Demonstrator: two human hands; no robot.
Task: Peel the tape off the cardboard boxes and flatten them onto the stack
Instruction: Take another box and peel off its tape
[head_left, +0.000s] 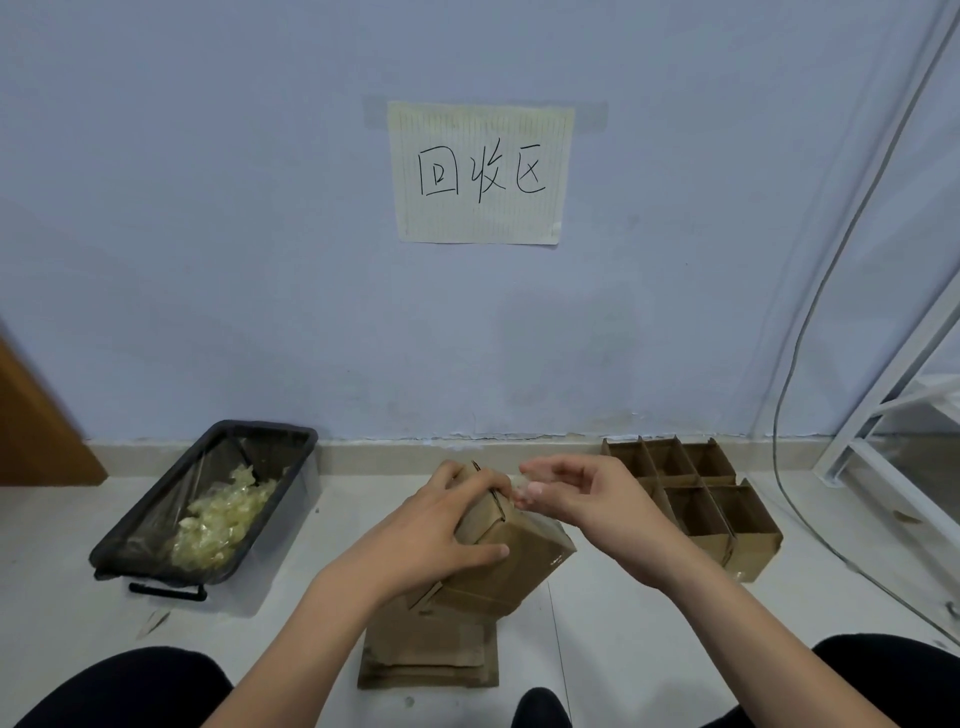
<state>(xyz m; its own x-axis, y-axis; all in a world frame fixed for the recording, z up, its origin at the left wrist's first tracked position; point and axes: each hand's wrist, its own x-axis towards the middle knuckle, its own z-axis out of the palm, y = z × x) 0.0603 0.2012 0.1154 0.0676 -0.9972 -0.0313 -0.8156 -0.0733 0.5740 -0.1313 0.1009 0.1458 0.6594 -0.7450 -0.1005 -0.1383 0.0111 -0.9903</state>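
Two hands, a left hand (441, 525) and a right hand (582, 499), at centre frame. One cardboard box (511, 551) held between them. One stack (431, 657) of flattened cardboard at lower centre. One black bin (130, 540) at left holding a heap of tape scraps (223, 514). One paper sign (480, 174) at upper centre. One row of unflattened boxes (696, 493) at right; their number is unclear.

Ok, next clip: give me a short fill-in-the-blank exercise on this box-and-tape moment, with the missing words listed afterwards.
1. The left hand holds a small cardboard ____ above the flattened stack.
2. The right hand pinches a strip of clear ____ at the top edge of what the left hand holds.
3. Crumpled peeled tape lies in the black ____ on the person's left.
4. The paper sign is fixed to the ____.

Missing words: box; tape; bin; wall
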